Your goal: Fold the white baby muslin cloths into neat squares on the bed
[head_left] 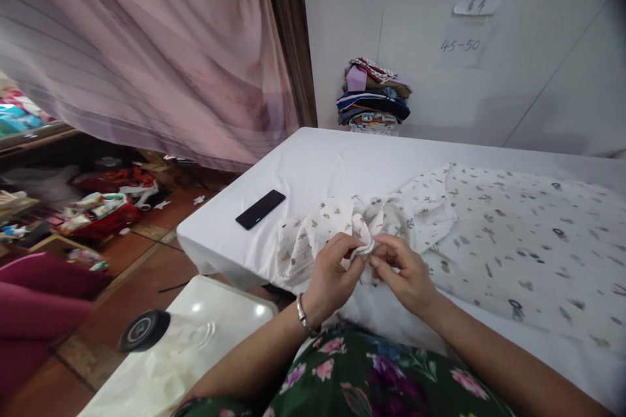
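On the surface point(313, 163), cloth point(489, 228) is being pinched by left hand point(330, 273) and right hand point(405, 273) (both gripping it); a slackening grip risks losing the fold.

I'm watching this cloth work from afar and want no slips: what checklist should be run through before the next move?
1. Left hand pinching the printed garment: ok.
2. Right hand gripping the same bunched spot: ok.
3. Garment spread flat: not ok, gathered in folds at the hands.
4. Phone apart from the cloth: ok, it lies on the table to its left.
5. Anything small held between the fingertips: cannot tell.
6. Stack of folded clothes out of the way: ok, by the wall.
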Motion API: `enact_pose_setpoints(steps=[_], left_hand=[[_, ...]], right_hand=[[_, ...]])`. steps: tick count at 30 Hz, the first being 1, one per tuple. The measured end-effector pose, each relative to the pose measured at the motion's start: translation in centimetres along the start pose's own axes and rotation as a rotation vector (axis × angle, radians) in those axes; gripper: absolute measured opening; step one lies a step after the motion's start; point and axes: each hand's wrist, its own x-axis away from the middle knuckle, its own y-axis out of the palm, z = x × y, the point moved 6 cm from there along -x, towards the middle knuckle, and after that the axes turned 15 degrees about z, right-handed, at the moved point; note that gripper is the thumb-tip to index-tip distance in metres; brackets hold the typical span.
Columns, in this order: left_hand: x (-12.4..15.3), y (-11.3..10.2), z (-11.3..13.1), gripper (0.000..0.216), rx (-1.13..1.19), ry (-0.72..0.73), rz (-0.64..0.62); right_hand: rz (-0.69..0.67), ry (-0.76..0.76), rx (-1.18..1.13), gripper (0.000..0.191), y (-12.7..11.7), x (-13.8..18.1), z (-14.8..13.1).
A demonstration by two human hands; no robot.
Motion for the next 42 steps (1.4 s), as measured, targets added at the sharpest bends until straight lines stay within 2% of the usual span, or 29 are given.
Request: enact_pose_setpoints(steps=[3,7,11,13,16,21,23,26,31,36,40,42], left_hand=[[0.2,0.4,-0.8,0.011,0.129,-0.194,-0.034],[0.9,1.5,-1.7,0.022,0.428,-0.537,-0.151],[1.5,1.9,-2.4,0.029,0.528,-0.712,-0.165],[1.7,1.9,-2.8,0.031,0.571,-0.766,-0.123],[1.6,1.4,-3.1,0.027,0.528,-0.727,-0.006],[1.0,0.8,-1.5,0.016,0.368,-0.357,0.055],[1.1,0.8,-1.1,0.016,0.366,-0.292,0.054],[1.2,1.1,-0.8,0.016,0.427,-0.307,0.03],[1.3,2.0,-0.6,0.02,0.627,-0.428,-0.047],[1.1,1.5,-1.2,0.017,0.453,-0.386,0.035],[1.0,1.2,-1.3,0.017,0.398,-0.353,0.022],[0.3,0.5,-1.2,0.017,0.362,-0.359,0.023]], right_hand=[[-0.066,-0.056,0.049,0.023,0.1,0.0,-0.2],[-0.007,-0.003,0.005,0.013,-0.3,-0.4,0.2],[0.077,0.058,-0.066,0.013,-0.6,-0.6,0.4],[0.106,0.124,-0.124,0.014,-0.7,-0.6,0.3],[0.059,0.253,-0.221,0.018,-0.2,-0.4,0.1],[-0.016,0.359,-0.313,0.022,0.6,-0.4,-0.2],[-0.012,0.364,-0.316,0.022,0.7,-0.5,-0.2],[-0.007,0.348,-0.307,0.022,0.7,-0.6,-0.1],[-0.021,0.3,-0.244,0.02,0.7,-0.4,0.1],[-0.02,0.265,-0.227,0.019,0.8,-0.3,0.2],[-0.024,0.273,-0.249,0.019,1.0,-0.1,0.3],[-0.026,0.26,-0.27,0.025,1.0,-0.1,0.1]])
